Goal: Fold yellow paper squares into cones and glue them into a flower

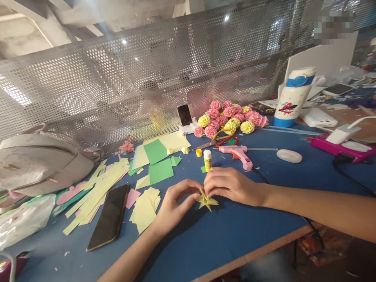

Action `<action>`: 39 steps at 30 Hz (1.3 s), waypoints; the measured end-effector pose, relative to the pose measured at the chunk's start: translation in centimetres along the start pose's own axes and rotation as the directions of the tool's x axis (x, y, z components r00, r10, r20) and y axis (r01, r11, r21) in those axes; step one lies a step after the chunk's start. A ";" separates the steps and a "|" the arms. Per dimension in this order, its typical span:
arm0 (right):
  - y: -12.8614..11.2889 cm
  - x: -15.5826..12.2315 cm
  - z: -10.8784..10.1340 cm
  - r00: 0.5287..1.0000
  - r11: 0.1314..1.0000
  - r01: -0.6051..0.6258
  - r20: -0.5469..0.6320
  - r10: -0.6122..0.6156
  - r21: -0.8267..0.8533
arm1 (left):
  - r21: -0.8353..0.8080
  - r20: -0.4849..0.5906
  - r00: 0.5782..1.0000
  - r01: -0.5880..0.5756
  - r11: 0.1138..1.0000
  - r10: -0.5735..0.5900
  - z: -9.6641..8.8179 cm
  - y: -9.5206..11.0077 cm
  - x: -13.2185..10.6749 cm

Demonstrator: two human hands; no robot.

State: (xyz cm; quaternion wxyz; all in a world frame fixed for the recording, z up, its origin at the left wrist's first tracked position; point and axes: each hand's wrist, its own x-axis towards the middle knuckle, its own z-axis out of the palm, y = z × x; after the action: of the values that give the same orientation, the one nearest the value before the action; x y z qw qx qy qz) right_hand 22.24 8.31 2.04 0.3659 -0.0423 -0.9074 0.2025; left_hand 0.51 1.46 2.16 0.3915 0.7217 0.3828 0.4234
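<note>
Both hands meet over the blue table around a small yellow folded paper star (208, 202) with pointed tips. My left hand (181, 199) pinches it from the left between thumb and fingers. From the upper right, my right hand (228, 185) has its fingers closed on the star's far side, and they hide part of it. Just beyond the right hand stands an uncapped glue stick (207, 160), its yellow cap (199, 152) beside it. A pink hot glue gun (239, 154) lies farther right.
Yellow paper strips (96, 196), green sheets (161, 171) and a phone (108, 217) lie on the left. Behind are scissors (205, 145) and pink and yellow paper flowers (226, 115). A water bottle (293, 98) and a purple power strip (346, 148) stand right.
</note>
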 end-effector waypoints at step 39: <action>0.4 -0.3 0.4 0.989 0.997 -0.053 -0.134 0.060 0.055 | -0.110 -0.051 0.999 0.000 0.994 -0.006 0.0 -1.3 0.1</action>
State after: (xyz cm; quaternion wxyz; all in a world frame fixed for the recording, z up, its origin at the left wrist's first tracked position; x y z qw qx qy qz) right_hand 22.20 8.45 1.47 0.4218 -0.0723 -0.8733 0.2330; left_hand 0.30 2.03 1.04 0.4213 0.6875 0.3699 0.4616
